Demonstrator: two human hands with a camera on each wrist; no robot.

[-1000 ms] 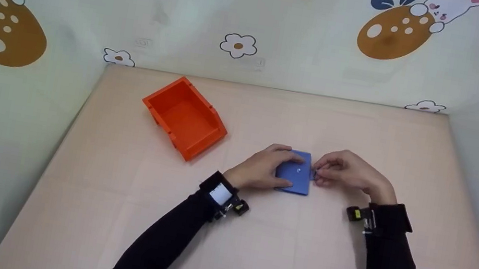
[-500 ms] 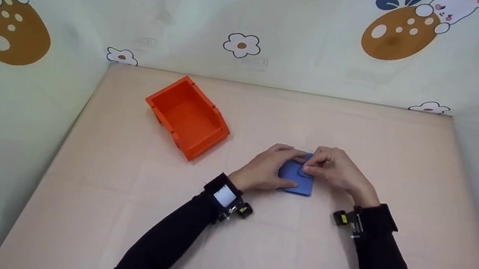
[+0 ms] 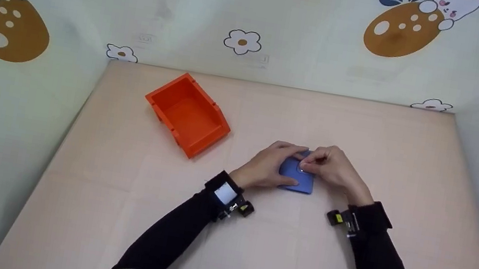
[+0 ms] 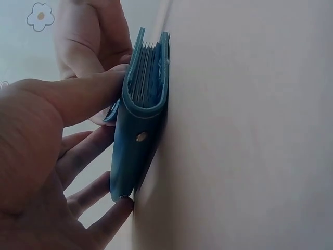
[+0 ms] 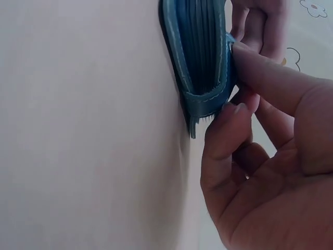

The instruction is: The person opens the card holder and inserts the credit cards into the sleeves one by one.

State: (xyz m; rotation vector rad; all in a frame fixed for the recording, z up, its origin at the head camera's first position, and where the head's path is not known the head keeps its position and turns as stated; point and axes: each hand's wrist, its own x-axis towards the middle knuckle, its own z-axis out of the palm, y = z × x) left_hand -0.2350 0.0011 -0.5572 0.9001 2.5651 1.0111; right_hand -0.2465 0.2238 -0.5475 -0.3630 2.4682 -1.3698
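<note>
A blue card wallet (image 3: 301,184) with light stitching lies flat on the table. My left hand (image 3: 262,166) grips it from the left, thumb along the near part and fingers at the far part. In the left wrist view the wallet (image 4: 127,156) shows its folded spine, a metal stud and a stack of thin inner sleeves. My right hand (image 3: 336,169) pinches the end of the wallet's closing strap (image 5: 208,103) over the top cover. That strap wraps round the open side in the right wrist view. Whether its snap is fastened is hidden by the fingers.
An orange open bin (image 3: 189,116) stands to the left behind the wallet, turned at an angle. The pale table (image 3: 220,248) meets a patterned cloth wall (image 3: 290,65) at the back. Cameras are strapped to both wrists.
My right hand has moved left, bringing the strap from beside the wallet's right edge over onto its top cover. The left hand keeps its grip, and the bin stays put.
</note>
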